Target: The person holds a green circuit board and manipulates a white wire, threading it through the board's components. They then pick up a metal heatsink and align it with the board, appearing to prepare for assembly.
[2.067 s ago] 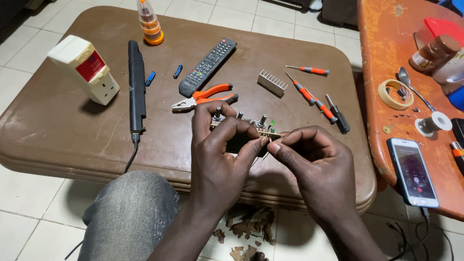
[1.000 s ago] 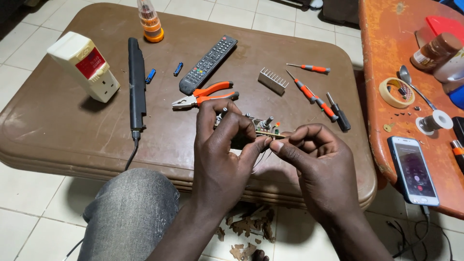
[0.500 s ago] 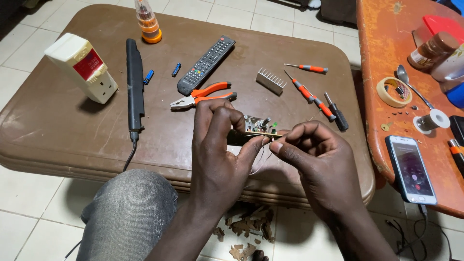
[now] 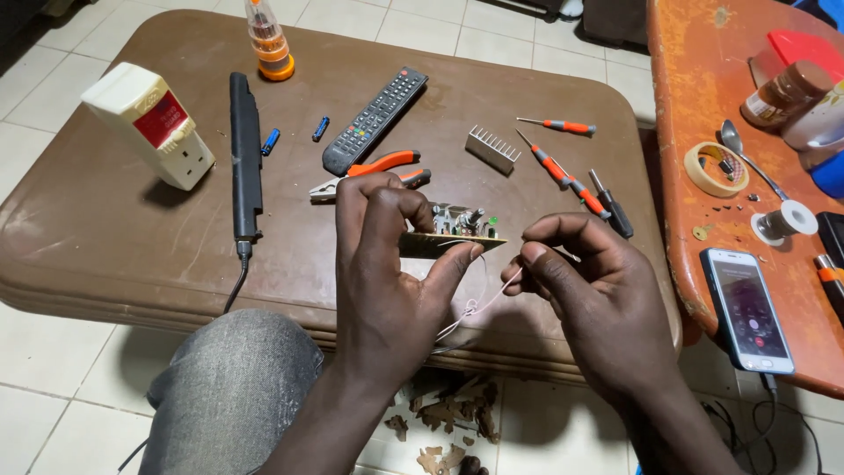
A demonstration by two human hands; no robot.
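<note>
My left hand point(image 4: 387, 281) grips a small circuit board point(image 4: 453, 237) edge-on above the brown table point(image 4: 114, 246), components facing up. My right hand point(image 4: 589, 299) is just right of the board, thumb and forefinger pinched on a thin pale wire point(image 4: 470, 312) that hangs down between my hands. Orange-handled pliers point(image 4: 378, 171) lie on the table right behind my left hand.
On the brown table lie a black remote point(image 4: 374, 119), a black soldering tool point(image 4: 244, 154), a white adapter box point(image 4: 148, 123), a metal heatsink point(image 4: 492, 148), and screwdrivers point(image 4: 563, 176). An orange table point(image 4: 694, 220) on the right holds a phone point(image 4: 747, 308), tape point(image 4: 714, 169), solder spool point(image 4: 787, 220).
The board has turned from facing me to edge-on in my left hand. My right hand has drawn away to the right, and the pale wire now shows between my hands.
</note>
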